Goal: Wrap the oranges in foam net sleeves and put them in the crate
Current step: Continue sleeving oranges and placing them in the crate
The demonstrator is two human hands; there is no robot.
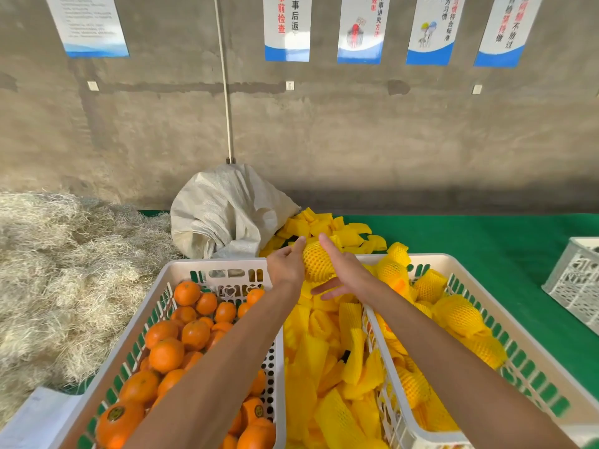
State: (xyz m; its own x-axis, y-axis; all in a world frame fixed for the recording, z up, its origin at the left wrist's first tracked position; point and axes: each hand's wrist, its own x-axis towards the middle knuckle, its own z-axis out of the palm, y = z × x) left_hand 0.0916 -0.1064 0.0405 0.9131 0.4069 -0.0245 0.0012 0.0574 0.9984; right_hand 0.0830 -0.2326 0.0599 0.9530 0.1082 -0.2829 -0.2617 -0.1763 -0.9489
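Both hands meet at about 12 o'clock from the middle of the view, above the gap between the two white crates, with a sleeved orange held between them. The left hand grips it from the 9 o'clock side, fingers curled over the far end; the right hand cups it from the 3 o'clock side, its forefinger laid along the top and the other fingers spread loosely beneath. The yellow foam net sleeve already covers what shows of the fruit, so the wrapping looks nearly done. Judging by its look, the orange is firm, round and moderately heavy for its size, with a smooth peel that would slide in a bare grip; the foam net is light, soft and springy, stretches easily and gives the fingers a better hold. It is best taken round its widest part with the palm under it, not by a loose end of sleeve, which could pull off. The left crate, at 8 o'clock, holds bare oranges; the right crate, at 4 o'clock, holds wrapped oranges and seems the place for this one. Loose foam sleeves lie heaped between the crates on the green bench and spill from a white woven sack at 12 o'clock. Pale straw-like fibre lies piled at 9 o'clock.
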